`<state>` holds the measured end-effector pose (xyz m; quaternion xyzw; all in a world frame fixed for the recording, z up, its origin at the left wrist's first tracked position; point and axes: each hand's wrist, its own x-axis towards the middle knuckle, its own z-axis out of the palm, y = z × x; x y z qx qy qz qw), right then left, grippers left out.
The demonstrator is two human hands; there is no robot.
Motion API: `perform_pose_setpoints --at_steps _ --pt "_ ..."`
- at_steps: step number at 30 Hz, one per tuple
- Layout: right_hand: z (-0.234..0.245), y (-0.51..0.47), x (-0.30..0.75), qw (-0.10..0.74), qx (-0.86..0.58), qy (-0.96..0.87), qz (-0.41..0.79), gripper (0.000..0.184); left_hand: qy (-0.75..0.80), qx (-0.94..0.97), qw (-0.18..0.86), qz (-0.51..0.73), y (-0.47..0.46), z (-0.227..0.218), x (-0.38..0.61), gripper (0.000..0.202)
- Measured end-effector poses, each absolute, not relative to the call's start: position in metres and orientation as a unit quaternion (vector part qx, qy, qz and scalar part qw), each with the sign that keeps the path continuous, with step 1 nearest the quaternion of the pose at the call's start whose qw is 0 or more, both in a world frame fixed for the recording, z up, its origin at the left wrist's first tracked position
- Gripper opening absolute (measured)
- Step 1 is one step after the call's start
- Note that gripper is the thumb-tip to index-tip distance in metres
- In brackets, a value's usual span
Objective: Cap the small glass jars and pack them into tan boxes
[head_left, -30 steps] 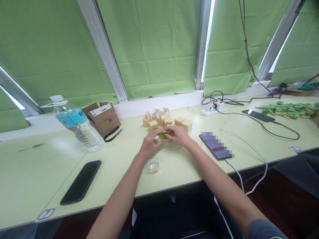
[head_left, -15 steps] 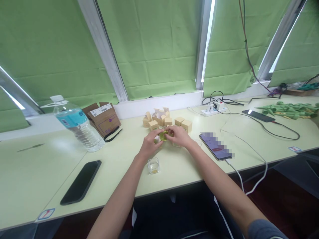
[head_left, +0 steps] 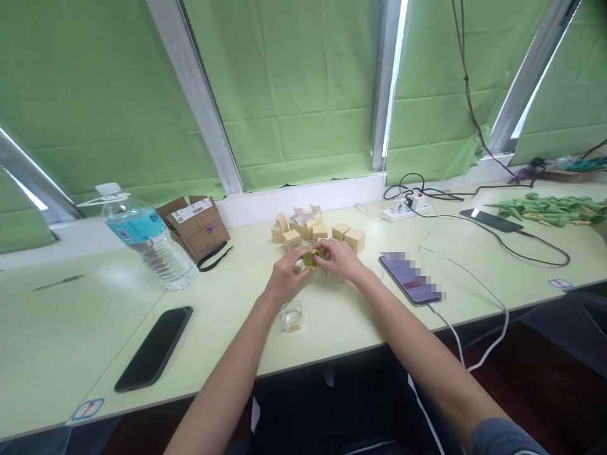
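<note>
Between both hands is a small, round yellow-green object (head_left: pixel 312 259), hollow-looking; its exact kind is too small to make out. My left hand (head_left: pixel 285 273) is closed on its left side, and my right hand (head_left: pixel 341 258) pinches it from the right. Just in front of my left forearm, a small clear plastic box (head_left: pixel 292 317) with a yellow mark near its base stands on the table. Several small tan cardboard boxes (head_left: pixel 355 240) sit right behind the hands, some with raised flaps. Another clear piece is partly hidden below my right hand.
At the left are a water bottle (head_left: pixel 156 243), an opened brown carton (head_left: pixel 202 230) and a black phone (head_left: pixel 154 349). A lit phone (head_left: pixel 411 280) on a white cable lies to the right. Farther right are a power strip (head_left: pixel 406 210), another phone (head_left: pixel 492 220) and green pieces (head_left: pixel 550 210).
The round yellow-green object seems slightly turned between my fingers. Both hands stay in nearly the same place, and the clear box has not moved.
</note>
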<state>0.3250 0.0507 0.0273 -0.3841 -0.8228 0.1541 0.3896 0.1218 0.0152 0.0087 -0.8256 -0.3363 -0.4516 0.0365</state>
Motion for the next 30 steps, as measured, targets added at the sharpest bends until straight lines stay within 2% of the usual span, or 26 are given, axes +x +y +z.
perform_pose_setpoints --at_steps 9,30 --pt "0.0265 0.0531 0.3255 0.386 -0.382 -0.825 0.153 0.014 -0.317 -0.828 0.043 -0.46 0.0153 0.0106 0.1222 0.042" --pt "0.026 0.0545 0.3273 0.385 -0.368 -0.834 0.146 0.009 -0.312 -0.837 0.049 -0.448 0.0142 0.0119 0.1221 0.042"
